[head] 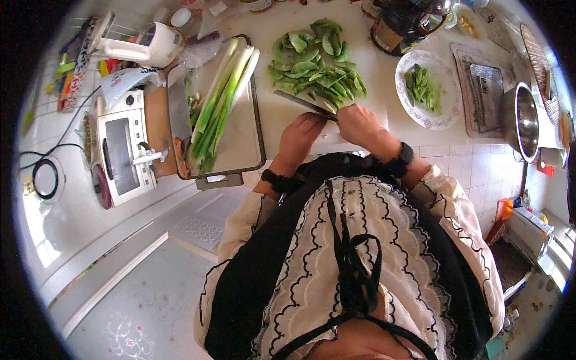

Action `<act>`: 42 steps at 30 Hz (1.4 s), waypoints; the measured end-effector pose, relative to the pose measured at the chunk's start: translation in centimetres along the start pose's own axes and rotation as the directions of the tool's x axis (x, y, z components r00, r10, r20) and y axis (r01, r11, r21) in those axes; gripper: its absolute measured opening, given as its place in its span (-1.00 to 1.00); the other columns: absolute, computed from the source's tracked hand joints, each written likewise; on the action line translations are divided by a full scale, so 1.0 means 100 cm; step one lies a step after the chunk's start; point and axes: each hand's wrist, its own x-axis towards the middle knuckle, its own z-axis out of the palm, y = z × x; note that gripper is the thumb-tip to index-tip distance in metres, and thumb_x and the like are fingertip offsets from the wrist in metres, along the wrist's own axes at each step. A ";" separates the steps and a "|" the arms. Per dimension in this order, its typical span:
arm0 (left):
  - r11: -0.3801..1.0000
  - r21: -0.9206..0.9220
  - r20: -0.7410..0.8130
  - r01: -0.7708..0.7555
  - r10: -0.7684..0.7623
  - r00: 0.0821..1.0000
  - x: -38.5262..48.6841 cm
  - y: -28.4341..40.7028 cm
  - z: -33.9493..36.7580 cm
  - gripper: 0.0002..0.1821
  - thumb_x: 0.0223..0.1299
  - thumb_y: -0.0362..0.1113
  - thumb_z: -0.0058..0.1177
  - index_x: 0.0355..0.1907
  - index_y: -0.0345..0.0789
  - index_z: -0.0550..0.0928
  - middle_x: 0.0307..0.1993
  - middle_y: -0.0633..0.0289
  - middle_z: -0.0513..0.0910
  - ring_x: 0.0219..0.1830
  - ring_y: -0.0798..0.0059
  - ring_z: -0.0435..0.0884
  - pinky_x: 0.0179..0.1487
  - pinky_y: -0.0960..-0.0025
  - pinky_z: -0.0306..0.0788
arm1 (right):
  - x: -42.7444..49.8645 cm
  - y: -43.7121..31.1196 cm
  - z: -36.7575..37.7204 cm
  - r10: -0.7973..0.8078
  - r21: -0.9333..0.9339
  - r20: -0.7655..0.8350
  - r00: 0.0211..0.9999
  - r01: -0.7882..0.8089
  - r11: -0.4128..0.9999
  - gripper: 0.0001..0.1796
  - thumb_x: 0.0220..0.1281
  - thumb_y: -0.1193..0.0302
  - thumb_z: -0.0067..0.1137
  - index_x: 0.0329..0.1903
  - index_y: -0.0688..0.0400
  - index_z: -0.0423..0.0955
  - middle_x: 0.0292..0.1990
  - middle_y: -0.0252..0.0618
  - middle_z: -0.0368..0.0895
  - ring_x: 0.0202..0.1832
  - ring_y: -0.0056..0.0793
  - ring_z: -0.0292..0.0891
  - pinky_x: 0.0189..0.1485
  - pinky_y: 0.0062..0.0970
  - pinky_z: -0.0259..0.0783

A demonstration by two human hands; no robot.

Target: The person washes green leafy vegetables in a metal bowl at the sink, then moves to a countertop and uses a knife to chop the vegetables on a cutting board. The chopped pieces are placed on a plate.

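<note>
My right hand (pixel 362 128) is closed at the handle end of a dark-bladed kitchen knife (pixel 299 100), whose blade points left. Close beside it, my left hand (pixel 299 137) has its fingertips bent against the knife near the handle; whether it grips anything is hidden. Both hands are over the near edge of a white cutting board (pixel 265 108). Just beyond the knife lies a pile of flat green bean pods (pixel 310 67), some overlapping. A pale piece (pixel 330 106) shows beside my right fingers. On a patterned white plate (pixel 405 101) to the right are sliced green strips (pixel 423 87).
Left, a dark-rimmed board (pixel 245 148) holds long green onions (pixel 225 99) and a cleaver (pixel 180 103). Further left stand a toaster oven (pixel 126 153) and a white kettle (pixel 162 45). A large dark jar (pixel 391 31), a phone (pixel 488 96) and a steel bowl (pixel 524 121) are to the right.
</note>
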 end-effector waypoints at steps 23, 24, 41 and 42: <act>0.998 0.037 0.066 0.046 -0.049 0.997 -0.004 0.000 -0.006 -0.66 -0.02 -0.44 0.05 -0.10 -0.31 0.62 -0.12 0.23 0.57 -0.06 0.27 0.55 -0.11 0.33 0.55 | 0.001 -0.013 -0.002 0.009 -0.019 0.021 1.000 -0.008 1.000 -0.78 0.10 0.43 0.03 -0.33 0.29 0.62 -0.28 0.10 0.66 -0.20 0.02 0.64 -0.17 -0.12 0.57; 0.997 0.047 0.060 0.056 -0.059 0.996 -0.004 0.000 -0.005 -0.68 -0.01 -0.44 0.06 -0.11 -0.30 0.62 -0.13 0.23 0.57 -0.06 0.26 0.55 -0.12 0.32 0.55 | 0.006 -0.010 -0.004 0.016 0.029 0.053 0.998 -0.018 0.999 -0.77 0.11 0.40 0.03 -0.32 0.26 0.62 -0.30 0.08 0.66 -0.21 0.03 0.64 -0.16 -0.09 0.56; 0.988 0.110 -0.072 0.106 -0.099 0.993 0.088 -0.024 0.008 -0.64 0.01 -0.32 0.21 -0.04 -0.13 0.68 -0.04 0.12 0.55 0.02 0.14 0.50 0.07 0.15 0.42 | -0.076 0.047 -0.043 0.314 0.214 -0.346 0.884 -0.251 0.944 -0.79 0.20 0.40 0.02 -0.28 0.33 0.43 -0.44 0.29 0.55 -0.30 0.27 0.52 -0.21 0.04 0.42; 0.988 0.139 -0.048 0.068 -0.062 0.997 0.095 -0.029 0.009 -0.65 0.01 -0.32 0.21 -0.06 -0.11 0.69 -0.04 0.12 0.55 0.01 0.14 0.50 0.07 0.14 0.42 | -0.079 0.049 -0.040 0.315 0.220 -0.350 0.882 -0.250 0.943 -0.80 0.20 0.40 0.01 -0.27 0.33 0.41 -0.44 0.30 0.54 -0.30 0.28 0.51 -0.21 0.05 0.42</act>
